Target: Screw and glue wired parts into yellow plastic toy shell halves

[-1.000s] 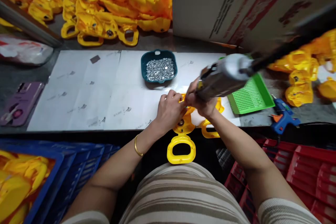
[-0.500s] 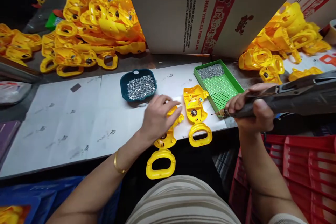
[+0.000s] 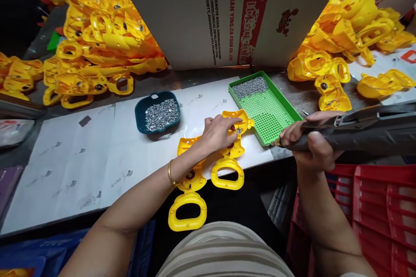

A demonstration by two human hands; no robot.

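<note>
White sheeting point(image 3: 68, 138) covers part of the surface point(image 3: 183, 78) before a tall carton point(image 3: 182, 17). Near its close edge lies the open yellow shell point(image 3: 238, 150), right of and partly beneath your left hand point(image 3: 218, 133), the nearer one; its long axis runs away from you, handle loop point(image 3: 241, 175) toward your body. Your left fingers stand apart over it; whether they grip cannot be told. It looks glossy and hollow side up. Beside it, under your forearm, lies a similar shell point(image 3: 198, 177). Your right fingers are clamped around a power driver point(image 3: 364, 132), near the green tray point(image 3: 279, 106).
</note>
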